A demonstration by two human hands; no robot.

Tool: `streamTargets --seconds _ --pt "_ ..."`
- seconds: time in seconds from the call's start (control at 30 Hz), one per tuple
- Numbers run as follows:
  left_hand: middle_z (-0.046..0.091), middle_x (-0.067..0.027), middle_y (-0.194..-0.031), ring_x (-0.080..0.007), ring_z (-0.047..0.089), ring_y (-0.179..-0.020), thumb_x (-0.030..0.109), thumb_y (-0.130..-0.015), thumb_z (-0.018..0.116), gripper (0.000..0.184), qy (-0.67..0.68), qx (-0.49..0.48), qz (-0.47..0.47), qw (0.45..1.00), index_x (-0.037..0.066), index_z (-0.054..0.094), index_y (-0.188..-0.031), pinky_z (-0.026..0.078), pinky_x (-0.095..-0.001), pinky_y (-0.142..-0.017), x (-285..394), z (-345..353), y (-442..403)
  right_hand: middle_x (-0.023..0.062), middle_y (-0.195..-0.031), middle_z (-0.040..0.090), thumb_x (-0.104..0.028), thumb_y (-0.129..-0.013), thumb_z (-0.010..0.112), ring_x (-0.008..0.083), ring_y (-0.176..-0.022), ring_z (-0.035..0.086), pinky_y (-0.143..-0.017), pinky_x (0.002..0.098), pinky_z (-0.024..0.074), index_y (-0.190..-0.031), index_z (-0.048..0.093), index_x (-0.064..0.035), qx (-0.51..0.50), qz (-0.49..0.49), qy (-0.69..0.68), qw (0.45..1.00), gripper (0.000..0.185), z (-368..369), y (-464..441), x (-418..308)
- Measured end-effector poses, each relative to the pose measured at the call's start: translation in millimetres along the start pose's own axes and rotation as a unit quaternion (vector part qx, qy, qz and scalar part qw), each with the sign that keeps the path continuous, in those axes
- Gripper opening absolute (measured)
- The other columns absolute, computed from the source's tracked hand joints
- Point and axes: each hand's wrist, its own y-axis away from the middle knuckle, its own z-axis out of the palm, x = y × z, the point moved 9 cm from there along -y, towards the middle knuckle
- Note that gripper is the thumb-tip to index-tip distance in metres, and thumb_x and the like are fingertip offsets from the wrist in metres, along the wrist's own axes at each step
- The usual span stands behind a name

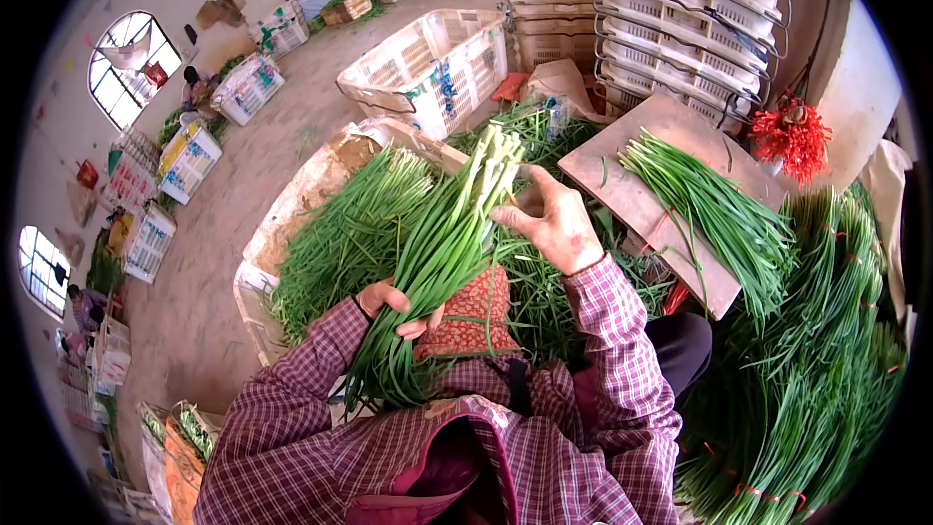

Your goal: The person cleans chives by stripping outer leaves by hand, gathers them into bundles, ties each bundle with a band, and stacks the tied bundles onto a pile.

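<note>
My left hand (392,308) is wrapped round the leafy lower part of a bunch of garlic chives (455,224), held at a slant over my lap. The pale stem ends point up and away from me. At those stems, my right hand (556,221) is curled with its thumb and fingers against the bunch's right side; some fingertips are hidden. Behind the bunch, more chives (355,209) lie in a worn white crate (260,251). A smaller pile of chives (705,199) rests on a wooden board (603,160) to the right.
Tied bundles of chives (787,379) fill the right side. Red ties (792,141) hang by the wall. Stacked white crates (680,29) and a large white crate (428,73) stand ahead. Other people (199,87) sit among crates along the far left wall.
</note>
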Motion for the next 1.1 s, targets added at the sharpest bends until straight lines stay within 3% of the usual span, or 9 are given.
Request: streamTargets --seconds 0.13,0.3,0.43,0.6,0.73,0.77,0.9,1.0,1.1 --pt "0.060 -0.0252 -0.106 -0.0212 0.057 -0.055 0.016 -0.072 0.064 0.065 0.004 -0.009 -0.024 1.000 -0.009 0.042 -0.128 0.047 -0.0383 -0.057 -2 0 2 0.0188 -0.080 0.066 -0.017 -0.078 0.071 0.0257 -0.069 0.065 -0.067 0.0344 0.0511 -0.110 0.059 0.0078 0.029 -0.019 0.033 0.999 0.041 -1 1 -3" --pt "0.061 -0.0255 -0.106 -0.0214 0.059 -0.057 0.017 -0.073 0.064 0.057 -0.027 -0.001 -0.018 0.999 -0.013 0.048 -0.119 0.049 -0.0373 -0.054 3 2 -1 0.0121 -0.069 0.058 -0.010 -0.078 0.065 0.0233 -0.058 0.059 -0.056 0.0346 0.0482 -0.093 0.066 -0.0018 0.143 -0.153 0.168 0.963 0.017 -27 9 -22" --pt "0.062 -0.0229 -0.099 -0.0207 0.059 -0.054 0.016 -0.074 0.064 0.052 -0.048 0.033 -0.026 0.998 -0.013 0.051 -0.115 0.049 -0.0358 -0.051 -1 -12 6 0.0070 -0.065 0.055 -0.008 -0.081 0.061 0.0210 -0.054 0.055 -0.051 0.0331 0.0475 -0.085 0.066 -0.0066 0.227 -0.159 0.205 0.939 0.006 -60 7 -19" --pt "0.063 -0.0205 -0.089 -0.0209 0.058 -0.052 0.004 -0.073 0.062 0.045 -0.066 0.134 -0.014 0.989 -0.004 0.053 -0.116 0.050 -0.0355 -0.050 6 -21 30 0.0086 -0.076 0.068 -0.011 -0.083 0.067 0.0157 -0.057 0.064 -0.051 0.0280 0.0527 -0.088 0.070 -0.0071 0.412 -0.145 0.319 0.841 0.007 -167 28 3" --pt "0.064 -0.0164 -0.085 -0.0195 0.057 -0.052 0.004 -0.073 0.060 0.042 -0.093 0.168 0.027 0.981 -0.003 0.054 -0.114 0.048 -0.0350 -0.051 18 -27 32 0.0048 -0.087 0.067 -0.023 -0.082 0.071 0.0141 -0.062 0.064 -0.049 0.0273 0.0544 -0.104 0.068 -0.0149 0.231 0.006 0.480 0.846 0.024 -141 28 25" --pt "0.064 -0.0164 -0.085 -0.0195 0.057 -0.052 0.004 -0.073 0.060 0.042 -0.094 0.169 0.027 0.981 -0.003 0.054 -0.114 0.048 -0.0350 -0.051 18 -27 30 0.0050 -0.089 0.065 -0.025 -0.081 0.072 0.0147 -0.061 0.063 -0.048 0.0268 0.0539 -0.109 0.065 -0.0158 0.251 -0.121 0.446 0.851 0.031 -120 37 3" --pt "0.063 -0.0155 -0.083 -0.0192 0.056 -0.051 0.005 -0.073 0.061 0.042 -0.092 0.189 0.033 0.977 -0.002 0.054 -0.114 0.048 -0.0347 -0.051 20 -26 25 0.0043 -0.075 0.060 -0.019 -0.079 0.070 0.0188 -0.060 0.061 -0.055 0.0312 0.0506 -0.094 0.067 -0.0138 0.158 -0.146 0.214 0.953 0.016 -45 36 -21" --pt "0.062 -0.0152 -0.083 -0.0190 0.055 -0.051 0.006 -0.073 0.062 0.047 -0.105 0.190 0.030 0.976 -0.003 0.052 -0.119 0.047 -0.0335 -0.049 20 -23 23 0.0027 -0.071 0.056 -0.016 -0.077 0.072 0.0148 -0.058 0.056 -0.054 0.0292 0.0481 -0.090 0.068 -0.0111 0.118 -0.153 0.158 0.968 0.014 -4 29 -27" --pt "0.062 -0.0153 -0.085 -0.0188 0.055 -0.051 0.006 -0.073 0.062 0.053 -0.129 0.191 0.023 0.973 -0.004 0.049 -0.124 0.046 -0.0327 -0.047 21 -21 23 0.0063 -0.072 0.056 -0.012 -0.078 0.068 0.0218 -0.062 0.060 -0.056 0.0310 0.0504 -0.080 0.062 -0.0096 0.117 -0.171 0.268 0.941 0.007 10 22 -31"
